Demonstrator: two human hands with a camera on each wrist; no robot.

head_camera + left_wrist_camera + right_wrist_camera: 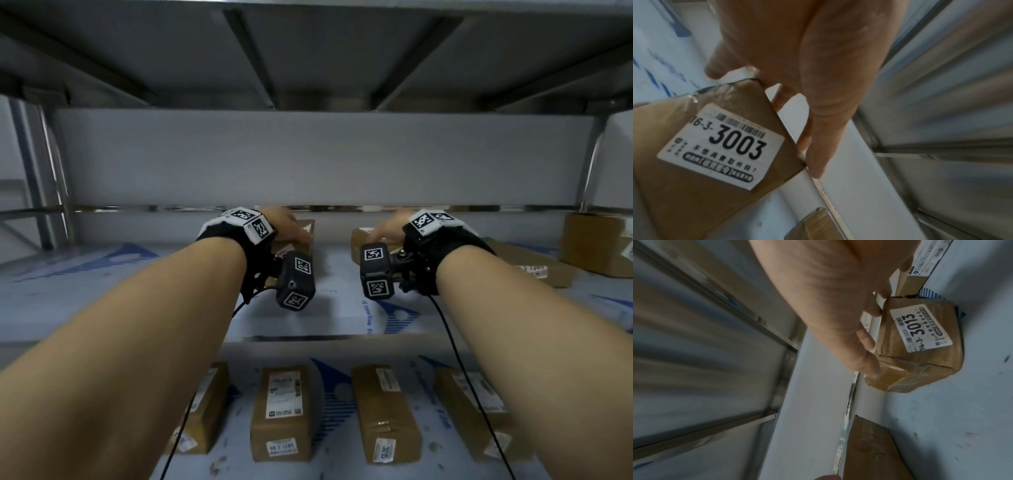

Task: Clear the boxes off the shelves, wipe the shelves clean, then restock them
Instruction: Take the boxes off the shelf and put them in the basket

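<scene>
Both arms reach into the middle shelf (137, 287), a flat metal deck w/ pale film printed in blue, scuffed in spots. Left hand (286, 222) sits over the far end of a brown cardboard box (701, 162), tape-wrapped, glossy, w/ a white rectangular label reading 3003; fingers (818, 129) run down behind its back edge, thumb near the top corner, touching the carton. Right hand (388, 224) is on a second, smaller box (920, 350), crumpled kraft w/ rounded corners and shiny tape, label 3013; fingers (865, 353) curl onto its rear face, tips on the cardboard. Both boxes lie at the back of the shelf, near the rear rail, apart from each other. More flat cartons (534, 267) sit to the right. The lower shelf (335, 387) carries four long cartons (281, 411) in a row, labels up.
</scene>
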